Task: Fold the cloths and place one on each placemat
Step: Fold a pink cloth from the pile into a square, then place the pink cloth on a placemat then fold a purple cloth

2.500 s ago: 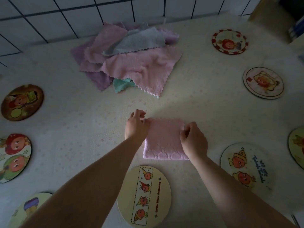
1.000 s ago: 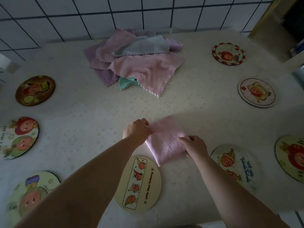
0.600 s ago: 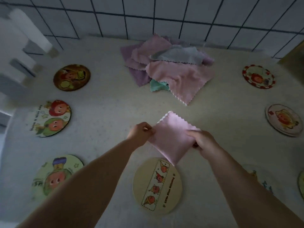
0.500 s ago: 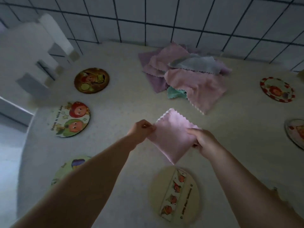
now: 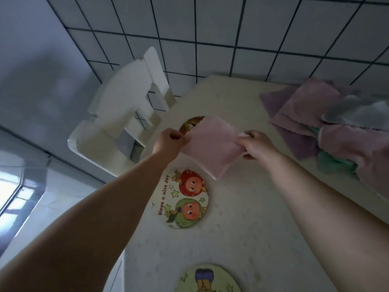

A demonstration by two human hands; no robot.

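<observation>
A folded pink cloth [image 5: 212, 144] hangs in the air between my hands, over the left part of the table. My left hand [image 5: 169, 142] pinches its left corner and my right hand [image 5: 255, 145] pinches its right corner. Behind the cloth a dark round placemat [image 5: 189, 124] is mostly hidden. Below the cloth lies a placemat [image 5: 185, 199] with red and green faces and the words "Have a nice day". Another placemat [image 5: 207, 279] shows at the bottom edge. A pile of loose cloths [image 5: 336, 127] in pink, purple, grey and teal lies at the right.
The table [image 5: 242, 228] has a pale speckled top; its left edge runs close to the placemats. A white chair [image 5: 124, 123] stands beyond the table's left corner. A tiled wall [image 5: 231, 39] rises behind.
Both hands lifted the folded pink cloth off the table and carried it left. The view swung left, so the chair and left placemats now fill the middle.
</observation>
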